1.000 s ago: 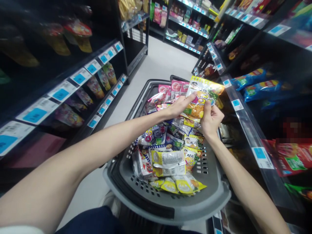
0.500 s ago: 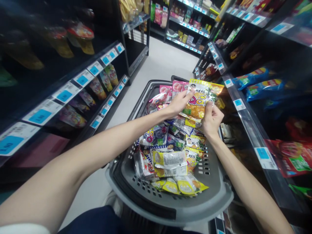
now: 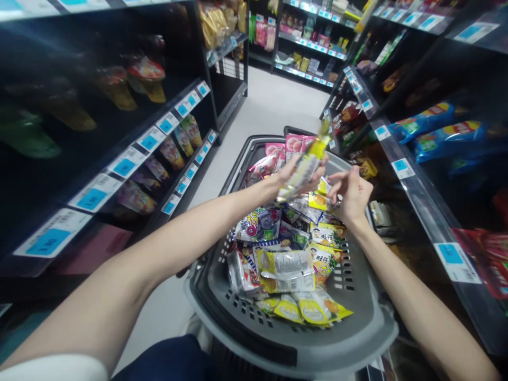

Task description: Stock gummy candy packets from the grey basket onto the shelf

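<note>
My left hand (image 3: 291, 177) grips a yellow snack packet (image 3: 307, 164), turned almost edge-on and blurred, above the far half of a grey shopping basket (image 3: 286, 344). My right hand (image 3: 351, 193) hovers just right of the packet with fingers curled and apart, holding nothing that I can see. The basket is heaped with several snack packets (image 3: 286, 264) in yellow, blue, white and pink wrappers.
Dark shelving runs along both sides of a narrow aisle, with blue price tags (image 3: 125, 166) on the left rail and more price tags (image 3: 402, 168) on the right. Blue bags (image 3: 424, 124) lie on the right shelf. Pale floor (image 3: 262, 106) stretches ahead to further shelves.
The yellow packet was held face-up by both hands; now it has swung edge-on in the left hand alone, and the right hand has come off it. The view shifted slightly right.
</note>
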Motion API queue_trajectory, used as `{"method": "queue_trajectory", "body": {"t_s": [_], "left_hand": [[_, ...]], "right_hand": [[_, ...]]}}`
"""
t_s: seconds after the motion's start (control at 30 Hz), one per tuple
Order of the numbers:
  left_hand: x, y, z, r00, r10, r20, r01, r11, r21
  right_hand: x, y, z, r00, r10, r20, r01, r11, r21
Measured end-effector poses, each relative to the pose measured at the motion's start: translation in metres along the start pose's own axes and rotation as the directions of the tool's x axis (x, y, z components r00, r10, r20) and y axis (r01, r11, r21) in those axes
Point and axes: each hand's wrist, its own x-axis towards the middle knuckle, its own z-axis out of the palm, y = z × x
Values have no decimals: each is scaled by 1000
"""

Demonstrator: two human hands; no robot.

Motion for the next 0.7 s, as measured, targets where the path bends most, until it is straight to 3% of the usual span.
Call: {"method": "queue_trajectory", "body": {"t_s": [0.13,0.33,0.57,0.7], "left_hand": [[-4,8,-5,999,-9,45,8,1000,15],[-8,21,5,998,-12,59,11,1000,24],[-4,10,-5,999,-18,44,19,999,-28],[-2,9,1,1000,-23,-3,22,995,-98]], "right_hand": [[2,2,-1,1000,18,-5,-18,999,26],[4,5,-1,1000,-2,-8,2,1000,6],[4,4,-2,1000,-5,-4,5,1000,13],[4,4,-2,1000,5,10,-6,1000,30]]}}
